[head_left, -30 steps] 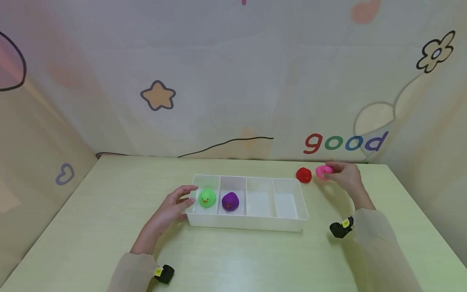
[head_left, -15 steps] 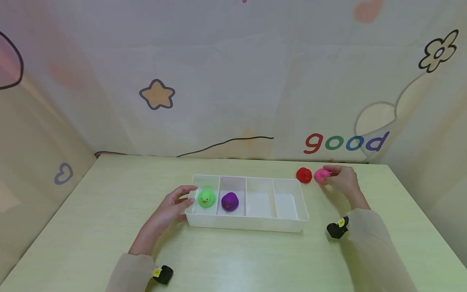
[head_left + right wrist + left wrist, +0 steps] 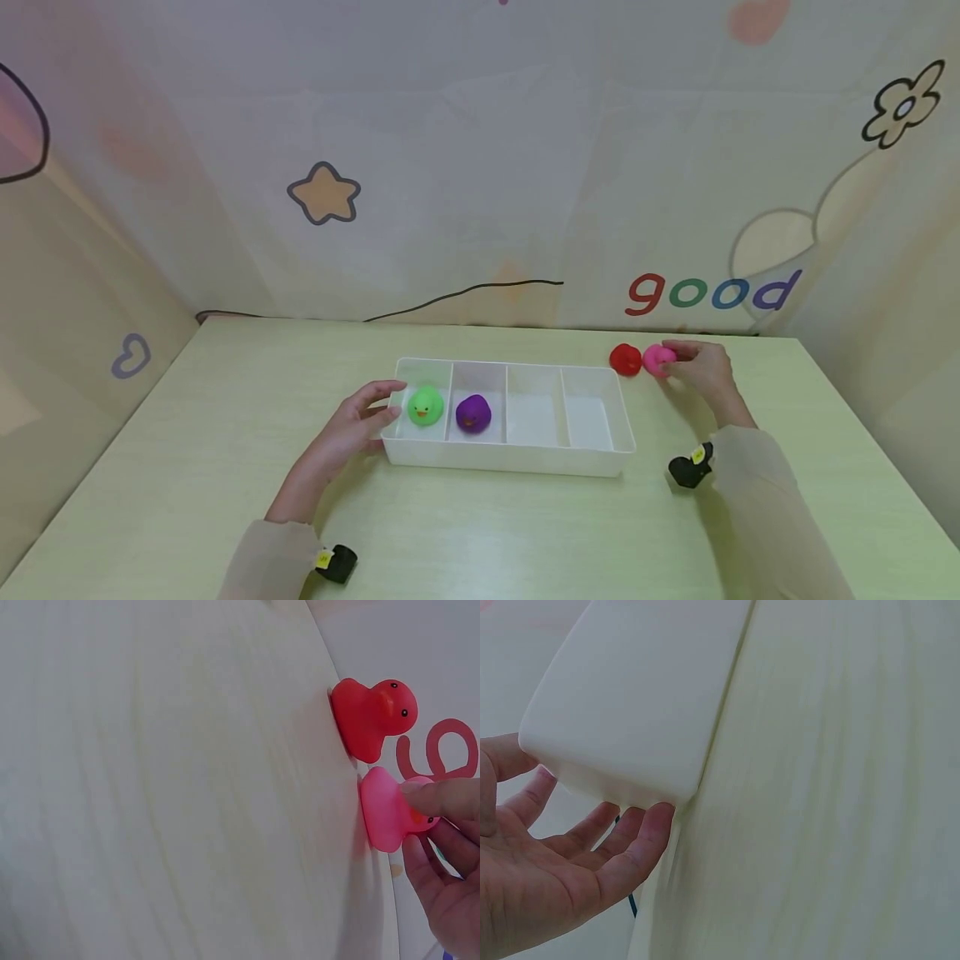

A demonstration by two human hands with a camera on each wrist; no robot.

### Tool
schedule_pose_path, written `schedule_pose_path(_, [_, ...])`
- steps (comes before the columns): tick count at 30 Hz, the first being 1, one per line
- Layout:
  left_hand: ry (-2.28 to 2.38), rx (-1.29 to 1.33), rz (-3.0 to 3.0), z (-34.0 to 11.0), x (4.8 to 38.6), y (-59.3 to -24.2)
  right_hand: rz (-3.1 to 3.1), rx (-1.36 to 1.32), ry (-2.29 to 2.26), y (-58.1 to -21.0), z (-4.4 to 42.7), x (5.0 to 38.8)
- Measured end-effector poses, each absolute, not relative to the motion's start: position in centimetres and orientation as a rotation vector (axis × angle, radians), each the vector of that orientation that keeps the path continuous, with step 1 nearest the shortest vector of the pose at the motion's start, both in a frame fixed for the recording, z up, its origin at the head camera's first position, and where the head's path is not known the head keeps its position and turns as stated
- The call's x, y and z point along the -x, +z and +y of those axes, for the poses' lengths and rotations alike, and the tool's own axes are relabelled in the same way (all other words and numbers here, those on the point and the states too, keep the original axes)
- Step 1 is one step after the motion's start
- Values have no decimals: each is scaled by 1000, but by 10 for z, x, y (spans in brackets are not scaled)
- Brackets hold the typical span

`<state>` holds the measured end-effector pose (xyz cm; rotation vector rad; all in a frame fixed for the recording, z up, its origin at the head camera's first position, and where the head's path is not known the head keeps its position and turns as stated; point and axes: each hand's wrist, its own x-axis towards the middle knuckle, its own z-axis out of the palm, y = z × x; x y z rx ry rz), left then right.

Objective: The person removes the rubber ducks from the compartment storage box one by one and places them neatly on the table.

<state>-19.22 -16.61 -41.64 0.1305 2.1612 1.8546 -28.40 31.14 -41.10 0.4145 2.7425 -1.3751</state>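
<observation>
Currently, the hands are well apart: the right hand (image 3: 708,368) pinches a pink rubber duck (image 3: 655,360) between thumb and fingers near the far edge of the table (image 3: 480,533), just to the right of a red rubber duck (image 3: 626,360), while the left hand (image 3: 360,419) grips the left end of a white four-compartment tray (image 3: 502,458). In its leftmost compartment sits a green rubber duck (image 3: 425,407); the next holds a purple rubber duck (image 3: 473,414).
</observation>
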Motion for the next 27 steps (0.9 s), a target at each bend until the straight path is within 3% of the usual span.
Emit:
schedule_pose_path(17, [1853, -140, 2154, -166, 192, -417, 2765, -322, -1450, -406, 312, 273])
schedule_pose_path(27, [1834, -137, 2171, -166, 193, -417, 2775, -73, -1486, -379, 281, 247])
